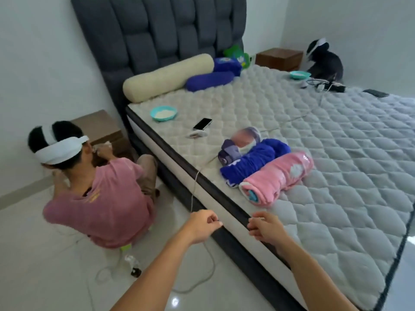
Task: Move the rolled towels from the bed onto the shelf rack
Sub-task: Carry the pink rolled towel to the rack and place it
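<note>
My left hand (203, 225) hovers at the bed's (336, 176) near edge, fingers curled, thumb and forefinger pinching a thin white cable (194, 187) that runs up onto the mattress and loops down to the floor. My right hand (263, 227) sits just beside it over the mattress edge, fingers loosely curled; whether it pinches anything I cannot tell. Three rolled towels lie side by side on the bed ahead, touching: pink towel (278, 180) nearest, blue towel (251, 162) next, purple towel (240, 144) farthest. Their long axes run roughly parallel, near ends pointing toward the bed edge, far ends angled up and right.
</note>
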Demonstrator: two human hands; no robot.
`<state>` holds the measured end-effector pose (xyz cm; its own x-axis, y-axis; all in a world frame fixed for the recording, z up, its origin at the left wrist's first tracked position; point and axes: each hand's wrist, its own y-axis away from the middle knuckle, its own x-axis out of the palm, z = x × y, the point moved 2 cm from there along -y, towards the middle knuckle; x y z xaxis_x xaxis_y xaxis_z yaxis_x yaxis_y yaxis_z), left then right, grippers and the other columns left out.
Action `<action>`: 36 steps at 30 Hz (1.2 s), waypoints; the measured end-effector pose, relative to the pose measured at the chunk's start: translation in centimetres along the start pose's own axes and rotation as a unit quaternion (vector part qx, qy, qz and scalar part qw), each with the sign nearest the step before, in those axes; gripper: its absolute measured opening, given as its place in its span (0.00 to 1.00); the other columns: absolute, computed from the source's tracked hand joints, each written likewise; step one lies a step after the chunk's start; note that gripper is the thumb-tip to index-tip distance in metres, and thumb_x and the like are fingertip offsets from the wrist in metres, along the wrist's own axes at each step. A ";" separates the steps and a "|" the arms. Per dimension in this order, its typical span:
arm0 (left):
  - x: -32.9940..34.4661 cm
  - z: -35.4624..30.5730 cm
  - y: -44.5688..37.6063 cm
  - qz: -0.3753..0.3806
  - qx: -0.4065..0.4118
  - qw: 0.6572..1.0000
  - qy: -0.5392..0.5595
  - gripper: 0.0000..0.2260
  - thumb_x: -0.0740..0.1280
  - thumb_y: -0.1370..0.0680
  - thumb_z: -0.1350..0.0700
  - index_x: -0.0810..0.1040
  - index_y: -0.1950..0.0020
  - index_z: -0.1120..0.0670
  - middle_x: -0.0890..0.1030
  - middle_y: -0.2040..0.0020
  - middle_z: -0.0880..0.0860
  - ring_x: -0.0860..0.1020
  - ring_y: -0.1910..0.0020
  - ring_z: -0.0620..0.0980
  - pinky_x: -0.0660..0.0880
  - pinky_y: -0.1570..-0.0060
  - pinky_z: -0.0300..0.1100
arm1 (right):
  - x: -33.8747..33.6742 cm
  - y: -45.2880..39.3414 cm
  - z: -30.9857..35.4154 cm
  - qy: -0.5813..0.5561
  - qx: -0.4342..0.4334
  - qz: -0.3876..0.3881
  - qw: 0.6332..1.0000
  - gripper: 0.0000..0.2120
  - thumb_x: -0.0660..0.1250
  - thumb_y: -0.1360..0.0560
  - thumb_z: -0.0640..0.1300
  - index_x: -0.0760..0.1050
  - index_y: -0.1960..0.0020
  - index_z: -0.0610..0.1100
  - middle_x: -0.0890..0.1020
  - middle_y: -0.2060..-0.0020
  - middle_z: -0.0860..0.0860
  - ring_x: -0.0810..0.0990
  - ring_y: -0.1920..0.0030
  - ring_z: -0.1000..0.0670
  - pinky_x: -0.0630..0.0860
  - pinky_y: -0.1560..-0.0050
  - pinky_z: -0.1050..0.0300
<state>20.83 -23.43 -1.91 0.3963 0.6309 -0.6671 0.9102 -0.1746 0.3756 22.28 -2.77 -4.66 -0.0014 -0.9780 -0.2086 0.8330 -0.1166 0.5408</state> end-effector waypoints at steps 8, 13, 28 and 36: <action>0.7 -3.7 -10.8 0.123 0.023 0.992 -0.015 0.12 0.66 0.23 0.48 0.78 0.45 0.54 0.78 0.54 0.49 0.78 0.55 0.47 0.73 0.55 0.39 | -7.7 -6.3 2.3 -0.106 0.035 -0.130 0.985 0.06 0.63 0.22 0.40 0.74 0.45 0.41 0.80 0.56 0.43 0.78 0.58 0.46 0.73 0.61 0.57; 0.3 -5.2 -18.9 0.177 0.047 0.982 -0.044 0.16 0.66 0.23 0.49 0.75 0.39 0.55 0.79 0.47 0.53 0.79 0.48 0.53 0.76 0.44 0.47 | -9.9 -10.2 2.0 -0.171 0.053 -0.220 0.959 0.13 0.63 0.22 0.41 0.72 0.38 0.40 0.79 0.52 0.43 0.78 0.53 0.46 0.75 0.54 0.53; 6.0 -13.9 -36.6 0.262 0.035 0.959 -0.102 0.26 0.66 0.24 0.45 0.69 0.31 0.59 0.72 0.31 0.56 0.72 0.35 0.55 0.68 0.43 0.43 | -12.6 -24.4 1.4 -0.226 0.168 -0.262 0.923 0.11 0.66 0.24 0.42 0.75 0.44 0.37 0.76 0.56 0.45 0.73 0.57 0.49 0.71 0.57 0.55; 9.6 -14.6 -40.9 0.278 -0.066 0.956 -0.063 0.29 0.67 0.26 0.42 0.70 0.31 0.58 0.74 0.33 0.55 0.74 0.37 0.55 0.73 0.38 0.48 | -13.6 -30.1 -1.1 -0.336 0.257 -0.092 0.901 0.25 0.74 0.32 0.57 0.74 0.40 0.47 0.77 0.38 0.39 0.76 0.42 0.41 0.73 0.47 0.49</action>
<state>-14.35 0.80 -14.24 0.8337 0.3711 -0.4090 0.5343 -0.3547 0.7673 -2.14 14.21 -18.97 -0.5928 -0.7973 0.1139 0.4179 -0.1836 0.8898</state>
